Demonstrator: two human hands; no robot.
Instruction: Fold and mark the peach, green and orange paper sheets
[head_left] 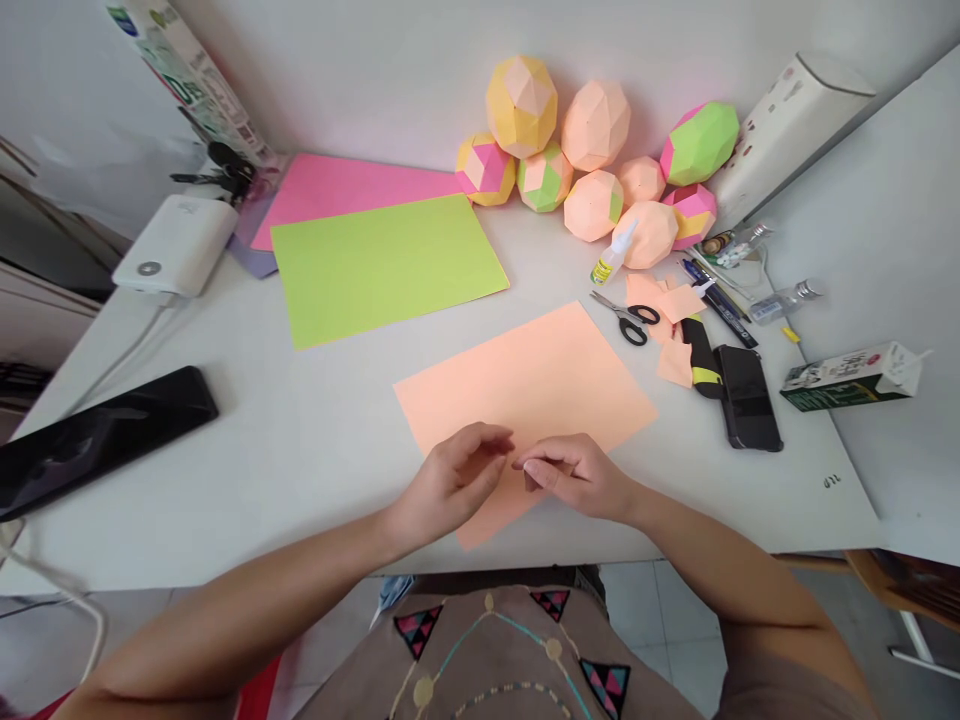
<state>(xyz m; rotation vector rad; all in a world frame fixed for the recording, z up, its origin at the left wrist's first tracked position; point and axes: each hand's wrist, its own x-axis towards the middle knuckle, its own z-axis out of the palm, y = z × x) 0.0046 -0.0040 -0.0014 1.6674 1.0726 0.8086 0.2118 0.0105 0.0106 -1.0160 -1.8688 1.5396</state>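
Note:
A peach paper sheet (536, 385) lies on the white table (315, 440) in front of me. My left hand (450, 485) and my right hand (574, 475) rest on the sheet's near corner, fingertips almost meeting. Both hands have curled fingers in a loose pinch at the paper's near part; whether they grip the paper or something small I cannot make out. A green sheet (382, 265) and a pink sheet (345, 190) lie further back to the left.
Several paper polyhedron balls (592, 160) are piled at the back wall. Scissors (626, 317), a glue bottle (613, 255), peach scraps (675, 362), pens, a black phone (746, 395) and a carton (851, 375) sit at the right. A white device (176, 245) and black tablet (97, 435) lie left.

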